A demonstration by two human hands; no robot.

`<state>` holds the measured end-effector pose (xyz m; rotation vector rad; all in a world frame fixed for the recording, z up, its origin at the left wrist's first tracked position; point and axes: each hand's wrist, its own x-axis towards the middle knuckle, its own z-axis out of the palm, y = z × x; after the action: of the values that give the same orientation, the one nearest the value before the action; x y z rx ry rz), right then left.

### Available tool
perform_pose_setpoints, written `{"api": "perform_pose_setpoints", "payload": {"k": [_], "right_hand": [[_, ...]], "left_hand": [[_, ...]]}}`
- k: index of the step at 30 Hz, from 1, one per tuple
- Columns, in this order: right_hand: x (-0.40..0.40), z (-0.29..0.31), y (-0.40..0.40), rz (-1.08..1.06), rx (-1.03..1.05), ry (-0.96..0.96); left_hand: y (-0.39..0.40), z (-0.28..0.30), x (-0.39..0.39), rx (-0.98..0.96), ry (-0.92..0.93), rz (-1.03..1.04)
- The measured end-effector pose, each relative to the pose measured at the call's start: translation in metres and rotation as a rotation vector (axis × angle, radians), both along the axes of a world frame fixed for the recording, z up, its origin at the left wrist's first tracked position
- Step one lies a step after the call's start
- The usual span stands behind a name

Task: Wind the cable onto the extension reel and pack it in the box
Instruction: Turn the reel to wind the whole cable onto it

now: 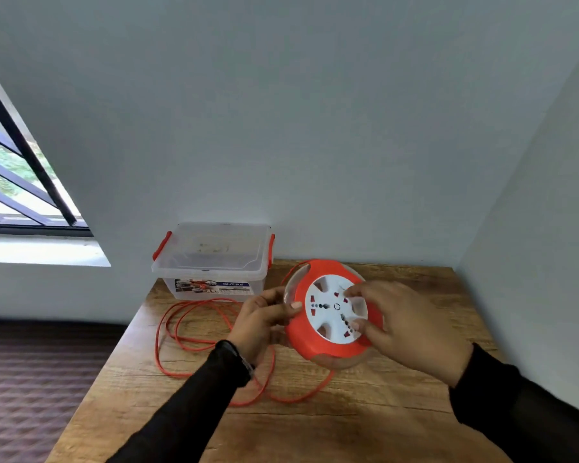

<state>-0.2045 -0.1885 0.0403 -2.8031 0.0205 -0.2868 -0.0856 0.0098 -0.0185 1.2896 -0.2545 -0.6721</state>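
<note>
The orange extension reel [301, 332] with a white socket face stands tilted on the wooden table [365, 422], held up between both hands. My left hand [259, 320] grips its left rim, thumb on the orange edge. My right hand [405, 325] lies over the right side of the white face, fingers curled on it. The orange cable [178, 335] lies in loose loops on the table to the left and in front of the reel. The clear plastic box [211, 262] with red latches and its lid on sits at the table's back left corner.
The table stands in a room corner, with walls behind and to the right. A barred window [17, 182] is at the far left. A dark patterned floor [30, 379] lies below the table's left edge.
</note>
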Motion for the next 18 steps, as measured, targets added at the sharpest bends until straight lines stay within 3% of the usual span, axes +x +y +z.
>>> {"api": "perform_pose_setpoints", "payload": {"k": [3,7,13,18], "right_hand": [[0.001,0.009,0.000,0.329,-0.283,0.030],[0.007,0.013,0.002,0.528,-0.493,0.109],[0.001,0.008,0.009,0.650,-0.566,0.179],[-0.003,-0.007,0.018,0.659,-0.683,0.247]], "left_hand": [[0.004,0.013,0.015,0.037,-0.019,-0.128],[0.006,0.023,0.023,0.127,-0.098,-0.307],[0.007,0.027,0.025,0.247,-0.180,-0.491],[0.006,0.022,0.020,0.315,-0.188,-0.503]]}}
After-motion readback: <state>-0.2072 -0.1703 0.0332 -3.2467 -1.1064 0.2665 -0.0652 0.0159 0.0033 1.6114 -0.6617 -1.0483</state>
